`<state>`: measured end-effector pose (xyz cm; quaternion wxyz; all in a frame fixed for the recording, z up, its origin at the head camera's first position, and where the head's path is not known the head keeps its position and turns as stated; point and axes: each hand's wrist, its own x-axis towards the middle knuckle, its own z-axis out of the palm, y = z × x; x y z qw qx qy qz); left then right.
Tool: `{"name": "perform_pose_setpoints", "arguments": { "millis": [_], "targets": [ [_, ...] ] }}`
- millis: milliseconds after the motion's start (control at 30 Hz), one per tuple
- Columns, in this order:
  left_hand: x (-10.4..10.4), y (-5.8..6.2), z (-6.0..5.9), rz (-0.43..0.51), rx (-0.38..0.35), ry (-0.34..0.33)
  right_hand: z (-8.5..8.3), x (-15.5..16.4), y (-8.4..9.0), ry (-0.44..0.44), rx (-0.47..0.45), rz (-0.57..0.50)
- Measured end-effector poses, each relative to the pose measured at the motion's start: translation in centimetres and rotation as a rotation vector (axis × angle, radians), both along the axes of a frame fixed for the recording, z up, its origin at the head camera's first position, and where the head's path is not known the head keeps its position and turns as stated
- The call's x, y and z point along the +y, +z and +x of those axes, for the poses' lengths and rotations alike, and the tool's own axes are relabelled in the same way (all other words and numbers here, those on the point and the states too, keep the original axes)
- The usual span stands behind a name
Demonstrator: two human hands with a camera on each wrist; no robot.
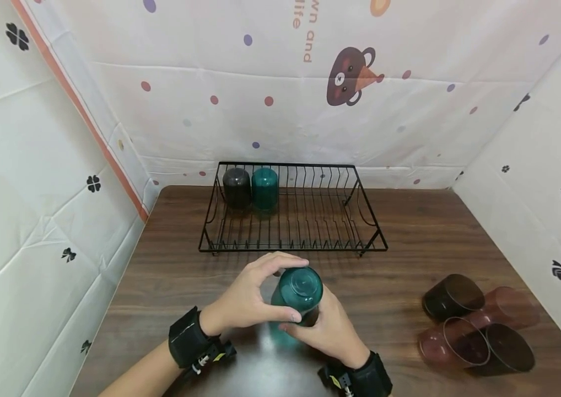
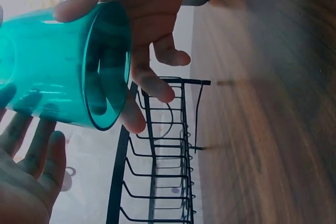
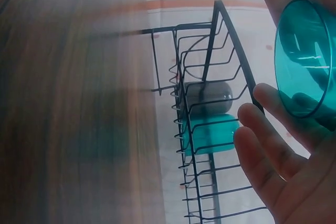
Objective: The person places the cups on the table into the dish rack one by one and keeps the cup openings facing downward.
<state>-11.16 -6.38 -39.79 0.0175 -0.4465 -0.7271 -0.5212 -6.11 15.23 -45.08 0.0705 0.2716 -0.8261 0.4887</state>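
Above the table's near edge both hands hold a translucent teal cup [image 1: 299, 291], tilted with its base up toward me. My left hand [image 1: 259, 292] wraps its fingers over the base, thumb on the side. My right hand [image 1: 331, 331] grips the cup from below, near the rim. In the left wrist view the teal cup [image 2: 63, 72] lies between my left hand [image 2: 29, 177] and my right hand [image 2: 147, 19], whose thumb presses its wall. In the right wrist view the cup's mouth [image 3: 307, 56] faces the camera above my right hand [image 3: 278, 171].
A black wire dish rack [image 1: 370, 220] stands at the table's back, with a black cup [image 1: 237, 187] and a teal cup [image 1: 264, 187] upside down in its left end. Several dark and red cups [image 1: 459, 342] lie on their sides at the right. Patterned sheets wall in the dark wooden table [image 1: 171, 264].
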Motion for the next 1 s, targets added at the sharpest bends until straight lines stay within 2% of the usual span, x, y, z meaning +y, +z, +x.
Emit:
{"name": "perform_pose_setpoints", "arguments": {
  "millis": [233, 433, 733, 1000],
  "targets": [
    [-0.2, 0.4, 0.0, -0.070, 0.013, 0.022, -0.4, 0.0, 0.0, -0.001, 0.034, 0.015],
    [-0.2, 1.1, -0.4, -0.122, 0.075, 0.035, -0.4, 0.1, 0.0, -0.016, 0.031, 0.024],
    [0.2, 1.7, -1.1, -0.134, 0.130, 0.026, -0.1, 0.3, 0.3, -0.012, -0.024, -0.024],
    [0.3, 2.9, -2.0, -0.114, 0.109, 0.014, -0.2, 0.4, 0.3, -0.065, 0.010, -0.026]
  ]
}}
